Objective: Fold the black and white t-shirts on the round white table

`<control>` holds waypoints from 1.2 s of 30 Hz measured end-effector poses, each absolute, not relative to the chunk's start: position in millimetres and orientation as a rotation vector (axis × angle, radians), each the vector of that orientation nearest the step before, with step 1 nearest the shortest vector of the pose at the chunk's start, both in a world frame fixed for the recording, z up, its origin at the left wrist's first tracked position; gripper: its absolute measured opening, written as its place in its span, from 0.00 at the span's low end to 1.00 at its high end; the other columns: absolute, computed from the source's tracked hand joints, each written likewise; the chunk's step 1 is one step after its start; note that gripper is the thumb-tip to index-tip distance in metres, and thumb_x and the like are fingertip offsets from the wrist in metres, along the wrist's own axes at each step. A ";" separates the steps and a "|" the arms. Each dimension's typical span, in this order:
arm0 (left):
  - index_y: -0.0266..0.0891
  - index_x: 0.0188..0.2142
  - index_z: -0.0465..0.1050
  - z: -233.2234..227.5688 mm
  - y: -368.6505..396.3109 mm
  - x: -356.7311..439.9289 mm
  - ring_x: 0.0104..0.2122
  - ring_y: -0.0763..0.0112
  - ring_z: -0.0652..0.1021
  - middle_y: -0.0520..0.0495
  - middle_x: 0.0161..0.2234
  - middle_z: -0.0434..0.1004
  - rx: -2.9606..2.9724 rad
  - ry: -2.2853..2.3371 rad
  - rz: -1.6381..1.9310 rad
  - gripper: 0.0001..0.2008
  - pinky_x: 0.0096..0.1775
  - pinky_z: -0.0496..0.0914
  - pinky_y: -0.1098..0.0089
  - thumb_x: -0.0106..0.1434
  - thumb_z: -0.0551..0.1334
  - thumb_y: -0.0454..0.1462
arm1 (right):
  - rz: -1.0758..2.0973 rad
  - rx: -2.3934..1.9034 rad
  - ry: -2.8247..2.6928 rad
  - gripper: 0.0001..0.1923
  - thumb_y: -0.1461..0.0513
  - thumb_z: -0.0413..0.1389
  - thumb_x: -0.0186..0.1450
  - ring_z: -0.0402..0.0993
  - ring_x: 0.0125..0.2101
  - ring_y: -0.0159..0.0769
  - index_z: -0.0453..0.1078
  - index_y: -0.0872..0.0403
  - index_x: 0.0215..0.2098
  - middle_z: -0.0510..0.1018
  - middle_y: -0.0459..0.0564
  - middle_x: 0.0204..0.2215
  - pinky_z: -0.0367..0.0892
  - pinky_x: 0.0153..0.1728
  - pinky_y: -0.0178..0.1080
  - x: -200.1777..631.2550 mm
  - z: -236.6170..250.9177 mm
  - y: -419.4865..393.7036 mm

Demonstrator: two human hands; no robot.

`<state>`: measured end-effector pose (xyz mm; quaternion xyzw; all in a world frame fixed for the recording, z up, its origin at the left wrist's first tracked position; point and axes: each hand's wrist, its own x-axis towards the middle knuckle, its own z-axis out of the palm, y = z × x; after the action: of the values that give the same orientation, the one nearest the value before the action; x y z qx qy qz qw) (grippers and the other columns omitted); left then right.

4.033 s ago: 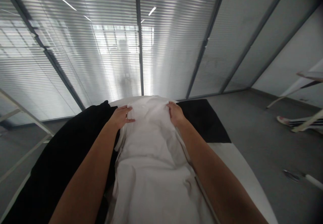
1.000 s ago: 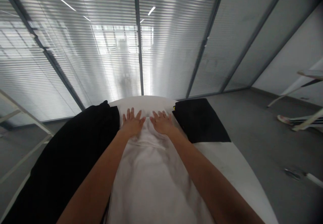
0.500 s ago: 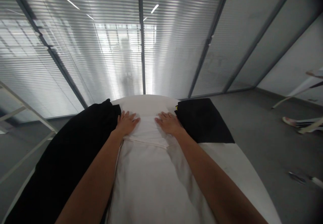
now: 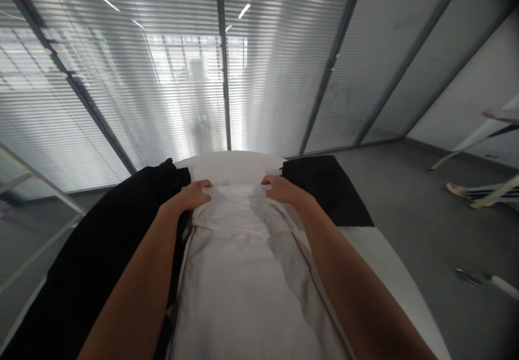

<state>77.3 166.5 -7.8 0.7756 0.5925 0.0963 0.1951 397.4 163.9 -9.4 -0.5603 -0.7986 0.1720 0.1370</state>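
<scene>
On the white table point(image 4: 381, 262), the left hand point(image 4: 190, 195) and right hand point(image 4: 284, 190) each pinch a far corner of the white garment point(image 4: 239, 273) (lying lengthwise between a black garment point(image 4: 101, 262) and a folded black cloth point(image 4: 324, 187)).

No writing or label can be read anywhere, perhaps because the view is soft.

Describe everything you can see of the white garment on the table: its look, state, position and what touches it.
The white garment is thin, soft-looking cloth, lightly creased, spread lengthwise down the middle of the white table. A seam or folded edge crosses it near the far end. The left hand and right hand grip its far edge at either corner. A black cloth pile borders its left side; a folded black garment lies to its right.
</scene>
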 end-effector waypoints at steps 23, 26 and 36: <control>0.40 0.44 0.75 27.9 171.1 88.7 0.48 0.62 0.73 0.45 0.45 0.76 2.240 1.828 1.483 0.12 0.54 0.66 0.64 0.65 0.56 0.38 | 0.795 -1.083 -1.282 0.12 0.57 0.58 0.52 0.65 0.27 0.29 0.63 0.50 0.34 0.64 0.40 0.25 0.73 0.32 0.38 372.9 17.2 169.4; 0.38 0.42 0.76 27.3 172.8 89.8 0.46 0.65 0.74 0.46 0.44 0.77 2.155 1.741 1.647 0.11 0.53 0.66 0.66 0.63 0.58 0.38 | 0.794 -1.044 -1.275 0.13 0.56 0.58 0.52 0.65 0.27 0.27 0.63 0.50 0.33 0.64 0.39 0.25 0.72 0.35 0.37 372.6 20.2 168.0; 0.41 0.41 0.79 53.4 161.3 74.8 0.39 0.61 0.77 0.47 0.39 0.80 2.177 1.784 1.146 0.14 0.45 0.70 0.64 0.58 0.62 0.43 | 0.968 -1.158 -1.335 0.13 0.59 0.60 0.49 0.67 0.31 0.31 0.66 0.52 0.33 0.67 0.42 0.28 0.74 0.29 0.37 387.3 33.0 160.7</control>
<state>74.8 161.3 53.4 0.7154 0.5863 0.3765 0.0511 387.3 160.7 33.0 -0.4860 -0.5600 0.4061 0.5341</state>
